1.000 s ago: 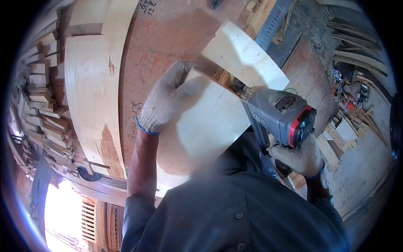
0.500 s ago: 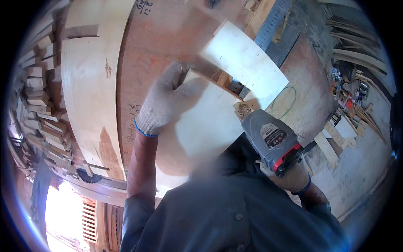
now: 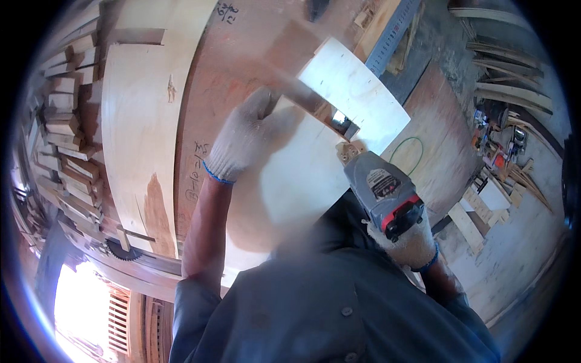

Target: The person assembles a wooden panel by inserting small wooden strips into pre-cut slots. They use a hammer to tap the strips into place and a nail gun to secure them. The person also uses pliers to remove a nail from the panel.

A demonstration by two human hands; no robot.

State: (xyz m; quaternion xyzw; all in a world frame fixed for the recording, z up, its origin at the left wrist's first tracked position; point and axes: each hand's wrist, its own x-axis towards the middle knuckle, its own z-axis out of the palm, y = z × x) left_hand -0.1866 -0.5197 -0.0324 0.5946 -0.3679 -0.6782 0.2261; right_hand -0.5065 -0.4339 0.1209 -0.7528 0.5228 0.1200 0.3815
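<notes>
A pale plywood panel (image 3: 302, 169) lies in front of me, a wooden strip along its far edge. My gloved left hand (image 3: 242, 133) is closed around the panel's far left corner. At the far right corner rests the nose of a grey nail gun (image 3: 378, 178) with a red and black end cap. My gloved right hand (image 3: 408, 242) is wrapped round its handle, largely hidden beneath the tool's body. Just beyond the panel is a smaller white board (image 3: 357, 91) with a slightly curved edge; a gap with wooden pieces shows between the two.
A long plywood sheet (image 3: 142, 127) lies to the left, beside stacked wood blocks (image 3: 66, 127). A toothed circular blade (image 3: 124, 250) is at the lower left. A steel ruler (image 3: 393, 36) lies at the far side. Wood strips (image 3: 511, 94) and offcuts (image 3: 466, 227) are on the right.
The whole view has shifted a little. The nail gun's rear and my right hand have swung slightly left, its nose staying at the panel's corner. My left hand keeps its hold.
</notes>
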